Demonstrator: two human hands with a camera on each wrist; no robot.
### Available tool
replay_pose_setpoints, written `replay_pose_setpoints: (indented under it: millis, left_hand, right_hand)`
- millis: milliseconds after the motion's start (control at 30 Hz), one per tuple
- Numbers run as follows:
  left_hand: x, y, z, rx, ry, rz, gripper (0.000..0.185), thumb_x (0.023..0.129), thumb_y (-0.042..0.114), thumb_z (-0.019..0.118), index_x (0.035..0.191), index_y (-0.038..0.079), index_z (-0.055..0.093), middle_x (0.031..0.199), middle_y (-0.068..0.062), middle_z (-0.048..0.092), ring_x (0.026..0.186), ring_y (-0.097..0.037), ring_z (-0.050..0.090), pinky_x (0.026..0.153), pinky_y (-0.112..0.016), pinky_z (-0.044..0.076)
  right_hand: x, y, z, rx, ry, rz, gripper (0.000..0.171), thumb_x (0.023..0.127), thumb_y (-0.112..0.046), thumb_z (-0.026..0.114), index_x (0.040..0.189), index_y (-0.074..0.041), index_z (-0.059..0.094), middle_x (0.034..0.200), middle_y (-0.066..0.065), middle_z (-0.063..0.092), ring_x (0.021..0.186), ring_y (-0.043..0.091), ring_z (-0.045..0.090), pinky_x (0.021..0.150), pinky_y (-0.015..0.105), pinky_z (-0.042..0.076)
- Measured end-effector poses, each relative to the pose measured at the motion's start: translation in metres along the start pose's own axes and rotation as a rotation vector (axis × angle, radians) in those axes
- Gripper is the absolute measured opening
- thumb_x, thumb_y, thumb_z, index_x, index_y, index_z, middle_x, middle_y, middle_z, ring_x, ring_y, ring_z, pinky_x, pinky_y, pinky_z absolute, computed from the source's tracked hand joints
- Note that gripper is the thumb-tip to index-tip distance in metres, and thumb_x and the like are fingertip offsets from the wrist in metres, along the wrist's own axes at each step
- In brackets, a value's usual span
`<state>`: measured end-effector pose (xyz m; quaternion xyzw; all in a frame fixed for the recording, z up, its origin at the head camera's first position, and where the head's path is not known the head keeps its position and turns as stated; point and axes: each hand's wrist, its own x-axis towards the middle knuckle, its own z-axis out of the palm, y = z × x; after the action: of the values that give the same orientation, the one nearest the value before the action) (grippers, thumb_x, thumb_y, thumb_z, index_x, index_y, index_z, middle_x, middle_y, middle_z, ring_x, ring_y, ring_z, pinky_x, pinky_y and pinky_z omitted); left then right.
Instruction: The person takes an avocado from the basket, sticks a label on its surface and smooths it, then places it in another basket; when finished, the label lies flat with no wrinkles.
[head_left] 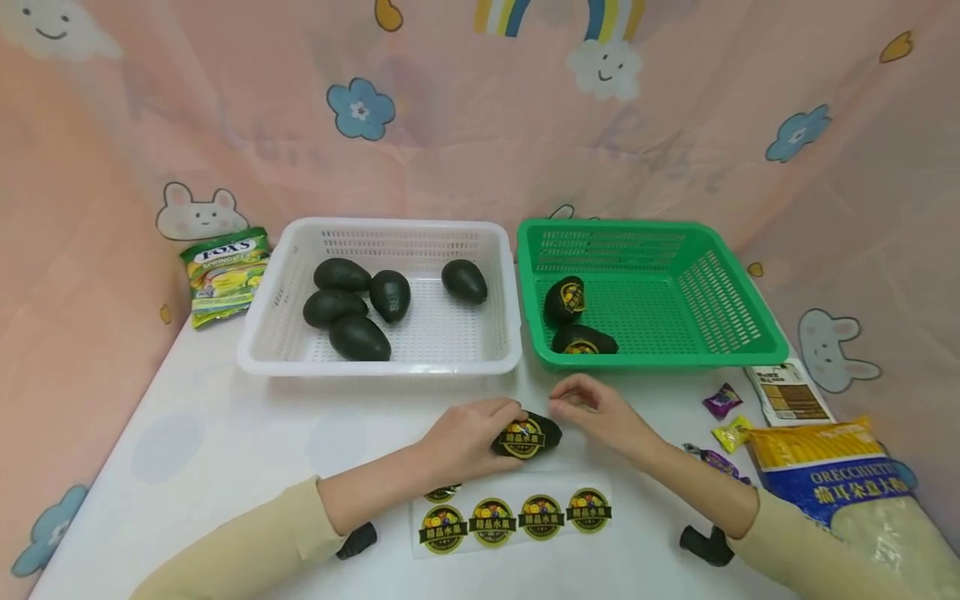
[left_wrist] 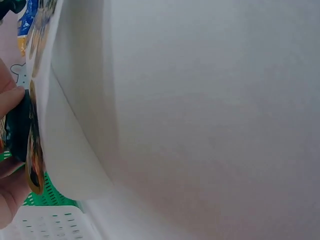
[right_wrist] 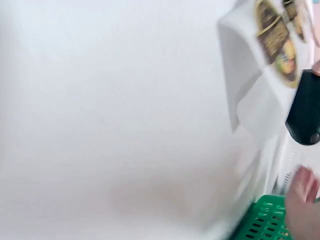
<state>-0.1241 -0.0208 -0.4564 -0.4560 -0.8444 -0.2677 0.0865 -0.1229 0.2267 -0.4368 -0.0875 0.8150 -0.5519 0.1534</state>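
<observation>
My left hand [head_left: 468, 437] grips a dark avocado [head_left: 534, 435] on the white table, the fruit bearing a round black-and-gold sticker. My right hand [head_left: 592, 408] hovers just right of the avocado with fingers loosely curled, holding nothing. A clear sheet [head_left: 517, 517] with several matching stickers lies in front of the hands. The white basket [head_left: 378, 362] holds several plain avocados. The green basket [head_left: 660, 358] holds two stickered avocados [head_left: 566, 300]. The left wrist view shows the avocado [left_wrist: 17, 132] between my fingers beside the sticker sheet [left_wrist: 75, 150]. In the right wrist view the avocado [right_wrist: 305, 112] sits near the sheet [right_wrist: 260, 95].
A green candy bag [head_left: 225, 275] lies at the back left. At the right are a pasta bag [head_left: 840, 483], a small card [head_left: 787, 393] and loose wrapped candies [head_left: 722, 400]. Pink cartoon cloth walls in the table on three sides.
</observation>
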Motion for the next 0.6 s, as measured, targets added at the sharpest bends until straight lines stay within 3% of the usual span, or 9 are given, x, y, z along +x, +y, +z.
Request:
replay_pose_setpoints:
  millis: [100, 200, 267, 367, 467, 600]
  left_hand:
    - [0.0, 0.002, -0.004, -0.04, -0.031, -0.025, 0.048, 0.076, 0.034, 0.084, 0.112, 0.012, 0.061, 0.107, 0.001, 0.067, 0.095, -0.013, 0.064, 0.081, -0.026, 0.052]
    - [0.006, 0.006, -0.015, -0.108, -0.068, -0.033, 0.052, 0.076, 0.035, 0.084, 0.116, 0.012, 0.061, 0.109, 0.0, 0.068, 0.097, -0.011, 0.064, 0.083, -0.023, 0.051]
    - [0.02, 0.01, -0.028, -0.161, -0.075, -0.023, 0.054, 0.076, 0.035, 0.084, 0.118, 0.011, 0.061, 0.11, 0.0, 0.068, 0.096, -0.009, 0.064, 0.082, -0.02, 0.051]
    - [0.059, 0.014, -0.054, -0.195, -0.068, -0.011, 0.055, 0.075, 0.035, 0.085, 0.118, 0.012, 0.06, 0.109, 0.001, 0.068, 0.093, -0.007, 0.062, 0.078, -0.018, 0.05]
    - [0.112, 0.014, -0.075, -0.179, -0.063, -0.032, 0.054, 0.076, 0.038, 0.084, 0.117, 0.013, 0.06, 0.109, 0.003, 0.067, 0.091, -0.006, 0.061, 0.076, -0.018, 0.049]
    - [0.178, 0.005, -0.076, -0.13, -0.132, -0.114, 0.052, 0.079, 0.04, 0.081, 0.118, 0.014, 0.058, 0.109, 0.005, 0.065, 0.09, -0.006, 0.059, 0.074, -0.018, 0.048]
  right_hand:
    - [-0.007, -0.005, -0.016, 0.351, 0.126, 0.166, 0.044, 0.098, -0.027, 0.062, 0.126, 0.004, 0.046, 0.121, 0.014, 0.059, 0.108, 0.02, 0.061, 0.093, 0.03, 0.05]
    - [-0.013, -0.007, -0.03, 0.634, 0.23, 0.22, 0.03, 0.1, -0.022, 0.058, 0.119, -0.001, 0.046, 0.113, 0.005, 0.063, 0.103, 0.012, 0.063, 0.089, 0.023, 0.051]
    - [-0.015, -0.007, -0.037, 0.738, 0.261, 0.22, 0.018, 0.1, -0.018, 0.057, 0.109, -0.005, 0.049, 0.103, 0.001, 0.067, 0.097, 0.008, 0.064, 0.085, 0.019, 0.051]
    - [-0.015, -0.005, -0.042, 0.784, 0.282, 0.218, 0.008, 0.099, -0.016, 0.059, 0.099, -0.008, 0.056, 0.094, -0.002, 0.069, 0.09, 0.006, 0.064, 0.08, 0.017, 0.052]
    - [-0.014, -0.003, -0.044, 0.768, 0.277, 0.212, 0.006, 0.099, -0.015, 0.059, 0.096, -0.01, 0.061, 0.093, -0.002, 0.069, 0.089, 0.006, 0.064, 0.079, 0.016, 0.051]
    - [-0.014, 0.001, -0.045, 0.72, 0.268, 0.205, 0.007, 0.099, -0.016, 0.058, 0.097, -0.012, 0.063, 0.093, -0.004, 0.07, 0.091, 0.006, 0.064, 0.08, 0.018, 0.051]
